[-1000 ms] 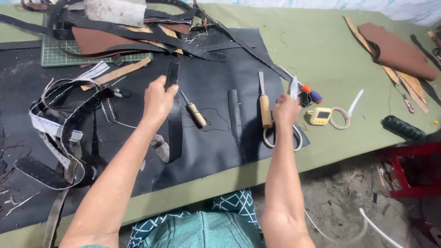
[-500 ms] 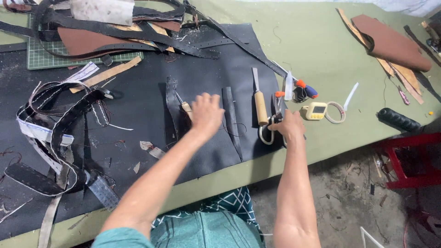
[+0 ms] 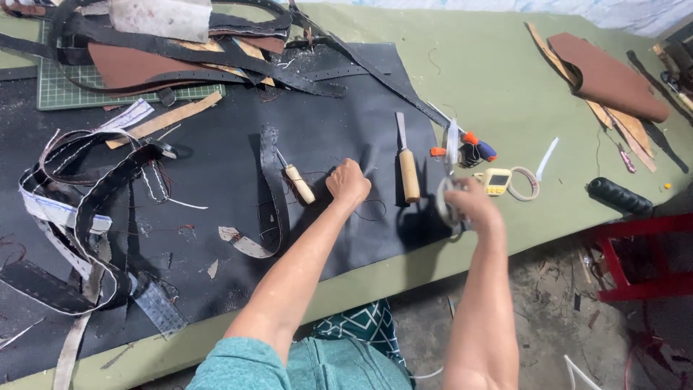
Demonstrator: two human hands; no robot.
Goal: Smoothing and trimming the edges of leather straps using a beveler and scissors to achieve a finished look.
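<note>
My left hand [image 3: 348, 182] is a closed fist resting on the big black leather sheet [image 3: 339, 101], between a wooden-handled awl [image 3: 299, 184] and a wooden-handled chisel [image 3: 408, 170]. It seems to grip a narrow dark strip, mostly hidden under the fist. A black perforated strap [image 3: 271, 180] lies left of the awl. My right hand [image 3: 469, 206] hovers at the sheet's right edge, shut on grey-handled scissors [image 3: 447, 195] whose blurred blades point up.
A small yellow device [image 3: 497, 180], a white ring [image 3: 525, 184] and orange-and-blue tools [image 3: 478, 149] lie right of the scissors. A black cylinder [image 3: 619, 195] lies near the table edge, brown leather [image 3: 606, 76] at far right. Tangled straps [image 3: 79, 217] and a green cutting mat [image 3: 94, 90] fill the left. A red stool [image 3: 639, 253] stands below.
My left hand moved right across the sheet and closed into a fist where a narrow dark strip lay. My right hand lifted the scissors off the sheet.
</note>
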